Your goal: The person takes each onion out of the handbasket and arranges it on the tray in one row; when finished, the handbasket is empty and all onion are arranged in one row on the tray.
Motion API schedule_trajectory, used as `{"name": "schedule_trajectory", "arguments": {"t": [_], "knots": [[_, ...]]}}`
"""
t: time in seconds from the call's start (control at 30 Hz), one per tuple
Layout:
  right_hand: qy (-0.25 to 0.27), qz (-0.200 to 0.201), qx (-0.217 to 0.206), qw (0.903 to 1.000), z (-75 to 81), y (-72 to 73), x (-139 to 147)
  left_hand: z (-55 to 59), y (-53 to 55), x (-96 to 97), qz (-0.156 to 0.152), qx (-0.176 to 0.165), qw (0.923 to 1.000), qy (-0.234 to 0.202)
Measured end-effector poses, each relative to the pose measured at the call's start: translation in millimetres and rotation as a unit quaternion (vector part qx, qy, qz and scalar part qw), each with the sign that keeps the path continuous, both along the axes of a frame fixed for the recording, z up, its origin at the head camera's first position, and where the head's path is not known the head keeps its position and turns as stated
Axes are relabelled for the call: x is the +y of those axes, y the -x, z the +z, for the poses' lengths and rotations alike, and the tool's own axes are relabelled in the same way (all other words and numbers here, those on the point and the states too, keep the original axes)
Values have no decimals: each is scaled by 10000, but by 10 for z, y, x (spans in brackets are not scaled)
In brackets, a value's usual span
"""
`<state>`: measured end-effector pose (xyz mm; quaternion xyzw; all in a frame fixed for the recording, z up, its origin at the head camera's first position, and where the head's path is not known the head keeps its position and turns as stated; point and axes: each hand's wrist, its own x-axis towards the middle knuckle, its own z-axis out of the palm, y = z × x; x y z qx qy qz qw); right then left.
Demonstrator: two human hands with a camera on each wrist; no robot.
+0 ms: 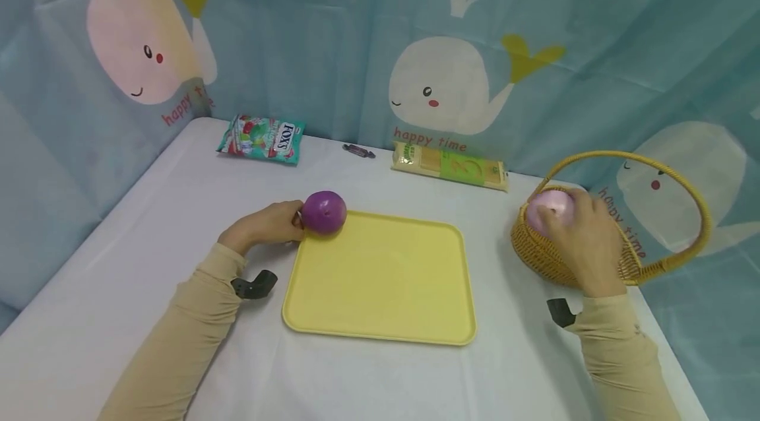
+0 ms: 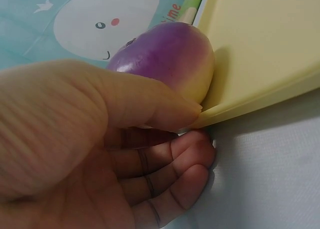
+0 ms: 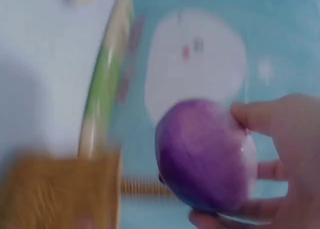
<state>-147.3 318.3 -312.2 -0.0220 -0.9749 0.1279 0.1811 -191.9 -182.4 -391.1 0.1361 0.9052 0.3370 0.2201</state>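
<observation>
At the far left corner of the yellow tray sits a round purple vegetable with a paler yellowish side, turnip-like. My left hand is beside it; in the left wrist view the thumb lies over the tray's rim and the curled fingers are under it, pinching the edge. Over the wicker basket my right hand grips a second purple turnip-like vegetable, its fingers and thumb round its side. Motion blurs the right wrist view, and the basket's inside is mostly hidden.
Along the back edge of the white table lie a green candy bag, a small wrapped candy and a long yellow-green noodle pack. The basket's tall handle arches to the right. A whale-print curtain hangs behind.
</observation>
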Motion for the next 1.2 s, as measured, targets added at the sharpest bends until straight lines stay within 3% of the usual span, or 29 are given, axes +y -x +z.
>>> {"name": "schedule_trajectory", "arguments": {"t": [0.07,0.17,0.33,0.57,0.7,0.9,1.2], "knots": [[-22,682,191,9975,-71,51,-231,17,-4,1,20,-20,10000,-14],[-27,1615,-123,9868,-228,144,-553,36,-15,13,11,20,10000,-54],[106,2445,-722,9669,-472,294,-971,10,-35,28,-40,127,9998,-139],[508,2832,-1600,9442,-599,426,-1226,1,-35,43,-44,172,9998,-107],[648,3011,-1829,9336,-598,441,-1337,5,-21,19,-6,154,9999,-55],[878,3275,-1947,9204,-589,463,-1607,29,-22,18,-29,149,9999,-66],[638,3611,-1786,9130,-612,498,-1974,50,-40,44,-1,132,9999,15]]}}
